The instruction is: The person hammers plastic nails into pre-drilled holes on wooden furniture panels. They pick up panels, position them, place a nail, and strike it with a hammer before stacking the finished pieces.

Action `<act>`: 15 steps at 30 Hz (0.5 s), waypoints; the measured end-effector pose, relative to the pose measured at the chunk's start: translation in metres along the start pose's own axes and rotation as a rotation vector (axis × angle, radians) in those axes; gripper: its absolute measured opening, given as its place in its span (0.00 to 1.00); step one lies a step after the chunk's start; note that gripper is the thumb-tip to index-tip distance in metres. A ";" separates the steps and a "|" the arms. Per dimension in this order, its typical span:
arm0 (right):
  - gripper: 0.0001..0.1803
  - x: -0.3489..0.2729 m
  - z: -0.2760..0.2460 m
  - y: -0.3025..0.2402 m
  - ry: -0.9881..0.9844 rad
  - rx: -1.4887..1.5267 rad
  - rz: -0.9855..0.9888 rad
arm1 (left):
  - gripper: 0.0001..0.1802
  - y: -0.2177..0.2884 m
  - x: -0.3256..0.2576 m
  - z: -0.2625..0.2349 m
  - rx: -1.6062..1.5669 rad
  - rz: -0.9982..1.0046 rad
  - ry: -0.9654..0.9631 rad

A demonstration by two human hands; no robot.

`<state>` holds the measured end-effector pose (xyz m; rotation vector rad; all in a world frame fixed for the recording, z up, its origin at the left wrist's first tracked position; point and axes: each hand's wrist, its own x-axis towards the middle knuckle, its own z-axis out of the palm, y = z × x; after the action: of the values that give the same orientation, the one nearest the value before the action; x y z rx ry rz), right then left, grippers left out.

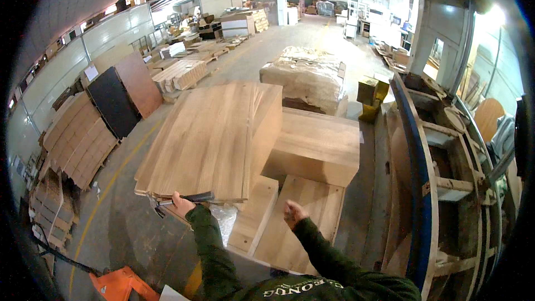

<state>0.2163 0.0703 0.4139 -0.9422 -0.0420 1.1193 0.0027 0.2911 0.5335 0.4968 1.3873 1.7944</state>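
Observation:
My left hand [182, 204] is closed around a black-handled tool [199, 196] at the near edge of a tall stack of wood-grain panels [200, 134]. The tool's dark end shows left of my fingers; its exact kind is unclear. My right hand [294, 213] is raised over a lower wood-grain panel [309, 203], fingers curled in. Whatever it may hold is too small to make out. Between the stack and this panel lies a narrow board [254, 212] with small holes. Clear plastic film [224, 220] sits beside my left forearm.
A block of wood-grain panels [317, 139] stands behind the low ones, and a wrapped pallet load [304, 78] beyond it. On the right runs a blue-sided frame [418, 189]. An orange pallet jack [122, 284] is at lower left. Stacked boards [83, 139] line the left wall.

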 end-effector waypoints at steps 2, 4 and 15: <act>0.12 -0.028 -0.043 0.022 0.106 0.108 0.165 | 0.33 -0.017 0.005 0.011 0.048 0.009 -0.003; 0.10 -0.057 -0.057 0.032 0.149 0.098 0.248 | 0.33 -0.009 0.011 0.016 0.129 0.006 0.035; 0.07 -0.076 -0.081 0.039 0.216 0.034 0.297 | 0.15 0.082 -0.048 0.000 0.481 0.815 -0.882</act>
<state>0.1888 -0.0347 0.3690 -1.0570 0.3004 1.2794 0.0032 0.2470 0.6180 2.0502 0.9846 1.4134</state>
